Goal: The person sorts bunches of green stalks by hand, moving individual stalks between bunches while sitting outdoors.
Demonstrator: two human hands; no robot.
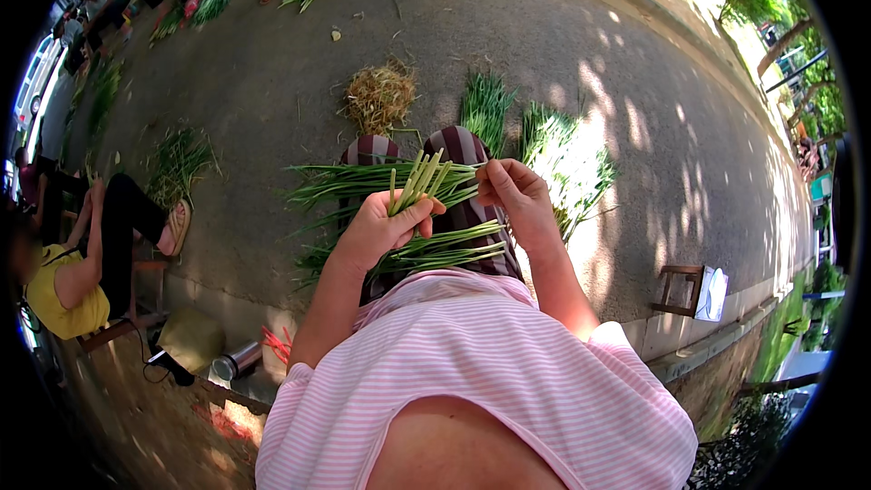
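Observation:
My left hand (391, 224) is closed around a small bunch of long green stalks (423, 180), whose pale cut ends stick up above my fingers. At the near ends of more long green leafy stalks (340, 180), lying across my striped trouser knees, my right hand (520, 194) has its thumb and fingertips together. Whether it pinches a stalk is too small to tell. A second lot of green stalks (449, 248) rests on my lap below my hands, with the pale ends pointing right.
A heap of dry straw (381, 95) and piles of green stalks (486, 109) (568, 156) lie on the pavement beyond my knees. A wooden stool (682, 291) stands at right. A seated person in yellow (68, 292), a metal flask (237, 361) and red strips (277, 344) are at left.

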